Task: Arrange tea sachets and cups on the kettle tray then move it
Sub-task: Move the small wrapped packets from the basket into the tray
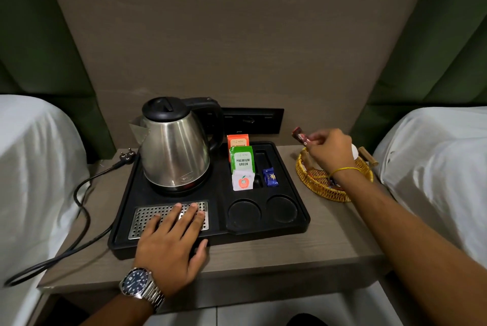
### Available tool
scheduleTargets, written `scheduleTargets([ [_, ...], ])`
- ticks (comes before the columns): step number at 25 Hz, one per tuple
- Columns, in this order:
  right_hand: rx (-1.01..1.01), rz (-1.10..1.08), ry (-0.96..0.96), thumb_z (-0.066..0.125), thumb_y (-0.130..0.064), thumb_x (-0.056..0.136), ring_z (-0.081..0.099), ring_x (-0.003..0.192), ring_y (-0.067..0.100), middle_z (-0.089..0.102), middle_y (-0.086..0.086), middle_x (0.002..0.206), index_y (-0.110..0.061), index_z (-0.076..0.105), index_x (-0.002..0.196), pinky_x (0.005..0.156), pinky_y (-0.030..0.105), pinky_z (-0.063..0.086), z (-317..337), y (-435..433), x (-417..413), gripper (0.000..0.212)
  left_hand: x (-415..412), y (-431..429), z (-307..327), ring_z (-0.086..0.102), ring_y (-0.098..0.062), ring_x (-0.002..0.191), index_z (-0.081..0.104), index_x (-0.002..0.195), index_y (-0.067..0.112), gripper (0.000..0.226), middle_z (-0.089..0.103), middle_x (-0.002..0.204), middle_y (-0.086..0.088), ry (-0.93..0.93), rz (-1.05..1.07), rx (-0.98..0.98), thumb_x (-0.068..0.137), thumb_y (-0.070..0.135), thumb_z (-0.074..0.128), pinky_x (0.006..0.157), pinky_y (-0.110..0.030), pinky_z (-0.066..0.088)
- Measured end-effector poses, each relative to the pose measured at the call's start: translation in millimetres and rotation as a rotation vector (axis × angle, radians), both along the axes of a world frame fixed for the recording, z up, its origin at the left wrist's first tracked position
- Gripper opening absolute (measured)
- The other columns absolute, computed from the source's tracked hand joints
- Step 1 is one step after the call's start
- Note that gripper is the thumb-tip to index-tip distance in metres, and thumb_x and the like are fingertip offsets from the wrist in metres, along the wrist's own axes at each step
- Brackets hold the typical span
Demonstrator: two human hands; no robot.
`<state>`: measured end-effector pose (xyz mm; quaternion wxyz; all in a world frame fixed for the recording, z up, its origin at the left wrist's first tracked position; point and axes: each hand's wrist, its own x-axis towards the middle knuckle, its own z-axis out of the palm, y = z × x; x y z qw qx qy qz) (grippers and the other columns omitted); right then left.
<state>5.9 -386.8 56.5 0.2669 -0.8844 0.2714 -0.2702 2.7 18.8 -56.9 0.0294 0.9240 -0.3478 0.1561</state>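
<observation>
One steel kettle (pixel 175 146), three upright tea sachets (pixel 242 162) and one blue packet (pixel 270 177) sit in the black plastic tray (pixel 303 220) — two round cup wells bare — on a wood-grain bedside table (pixel 329 249) between two white beds. The left hand (pixel 171 244) lies flat on the perforated grille; the right hand (pixel 332 151) pinches a dark sachet (pixel 300 136) above a wicker basket (pixel 311 180).

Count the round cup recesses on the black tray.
2: one recess at the front edge right of the drip grille, the other beside it nearer the right corner. Both empty.

A hotel bedroom: kettle tray (pixel 300 209) on a bedside table (pixel 329 244) between two white-sheeted beds (pixel 34 167) (padded headboards).
</observation>
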Motion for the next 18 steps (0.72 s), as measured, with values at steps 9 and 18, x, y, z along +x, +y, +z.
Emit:
scheduleTargets([
  [9,0.379,-0.039,0.184,0.061,-0.013,0.085,0.071,0.046,0.007,0.073,0.001,0.056,-0.013,0.069,0.070,0.057,0.021,0.058,-38.3,69.3,54.2,0.017,0.0,-1.5,-0.1,0.057,-0.029,0.131,0.060,0.136,0.024,0.062,0.059,0.144,-0.004,0.003,0.012,-0.006,0.086,0.060,0.048,0.100,-0.054,0.046],
  [18,0.050,0.063,0.321,0.066,-0.026,0.077,0.072,0.079,0.033,0.073,0.012,0.078,-0.008,0.076,0.083,0.065,0.034,0.056,-37.9,76.1,58.8,0.021,1.7,-1.3,-6.1,0.054,-0.029,0.133,0.055,0.139,0.025,0.063,0.056,0.147,-0.003,-0.015,0.007,-0.016,0.087,0.060,0.045,0.102,-0.053,0.043],
])
